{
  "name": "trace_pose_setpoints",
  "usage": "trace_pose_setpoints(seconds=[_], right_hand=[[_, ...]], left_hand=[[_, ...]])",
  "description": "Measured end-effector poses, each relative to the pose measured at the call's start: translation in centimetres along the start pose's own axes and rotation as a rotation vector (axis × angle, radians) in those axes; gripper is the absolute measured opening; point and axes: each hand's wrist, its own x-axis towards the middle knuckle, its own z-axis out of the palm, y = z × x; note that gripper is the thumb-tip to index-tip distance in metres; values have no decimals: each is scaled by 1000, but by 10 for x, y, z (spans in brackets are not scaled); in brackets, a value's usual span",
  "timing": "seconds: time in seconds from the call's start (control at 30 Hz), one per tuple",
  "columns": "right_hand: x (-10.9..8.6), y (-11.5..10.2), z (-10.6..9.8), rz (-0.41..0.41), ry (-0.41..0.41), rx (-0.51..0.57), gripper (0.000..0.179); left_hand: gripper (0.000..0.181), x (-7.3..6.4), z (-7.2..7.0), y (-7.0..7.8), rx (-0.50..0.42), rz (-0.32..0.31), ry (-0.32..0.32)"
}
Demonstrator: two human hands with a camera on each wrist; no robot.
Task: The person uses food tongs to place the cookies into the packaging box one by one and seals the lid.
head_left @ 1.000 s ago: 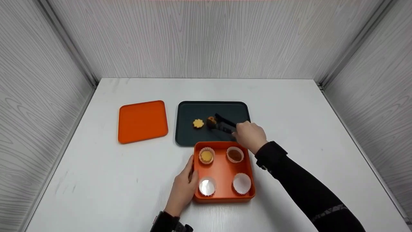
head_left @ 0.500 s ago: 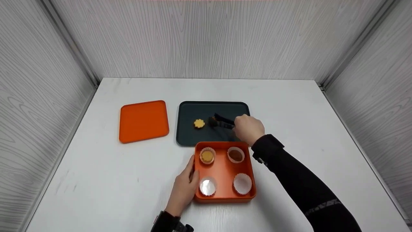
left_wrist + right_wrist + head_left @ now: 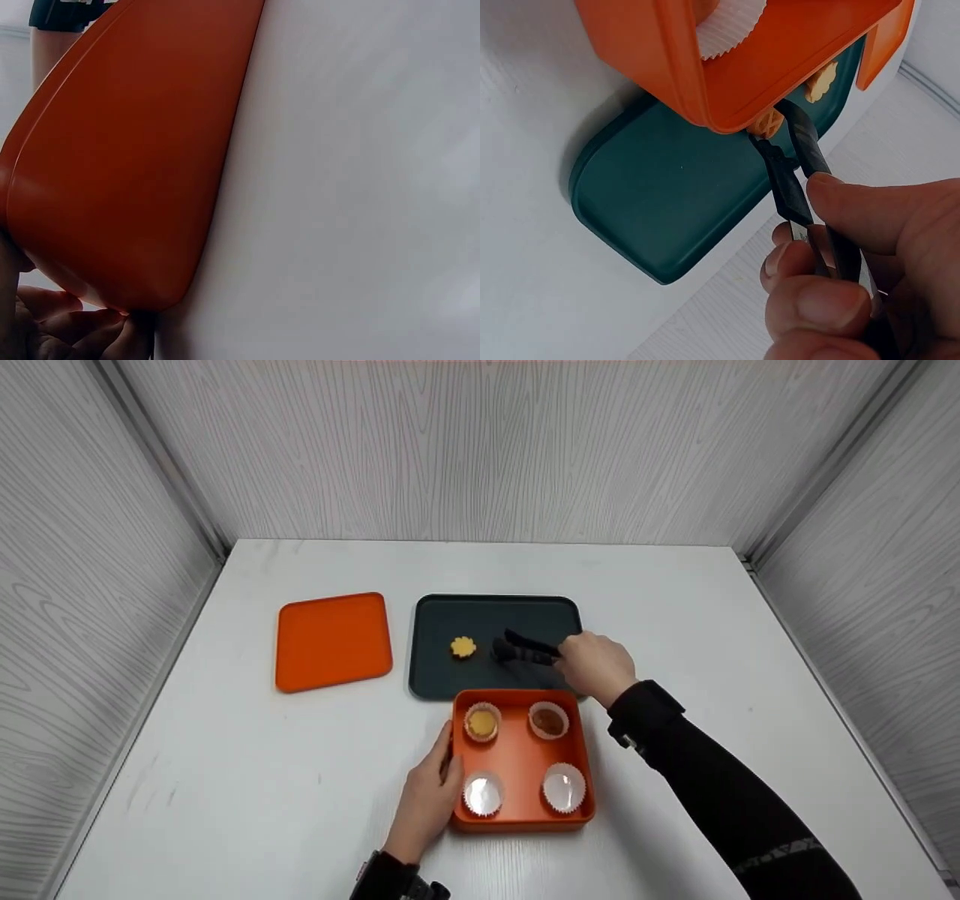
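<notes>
Clasping black tongs [image 3: 786, 187], the right hand [image 3: 596, 664] has a cross-patterned biscuit [image 3: 766, 123] between their tips over the matte tray [image 3: 442, 675]; the left hand [image 3: 429, 802] grips the smooth orange box [image 3: 519, 769]. Since earlier, the tongs have edged off the scalloped yellow biscuit [image 3: 463, 647].

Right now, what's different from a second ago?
The right hand shifted slightly right with the black tongs. In the head view, the lattice-topped treat got hidden; the right wrist view shows it between the tongs' tips. The left hand still holds the orange box, and the flower-shaped yellow treat hasn't moved.
</notes>
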Motion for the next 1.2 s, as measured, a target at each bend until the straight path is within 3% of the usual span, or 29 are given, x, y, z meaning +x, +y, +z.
trace_pose_setpoints(seconds=[0.3, 0.47, 0.67, 0.93, 1.2], right_hand=[[3, -3, -9, 38, -85, 28, 20], [8, -10, -18, 21, -119, -9, 25], [14, -17, -23, -10, -112, -45, 19], [14, -10, -20, -13, -72, -18, 39], [6, 0, -15, -10, -43, 8, 29]], left_hand=[[59, 0, -1, 0, 1, -11, 5], [59, 0, -1, -1, 1, -6, 6], [59, 0, -1, -1, -2, -2, 10], [59, 0, 1, 0, 12, 16, 9], [59, 0, 0, -1, 13, 8, 6]])
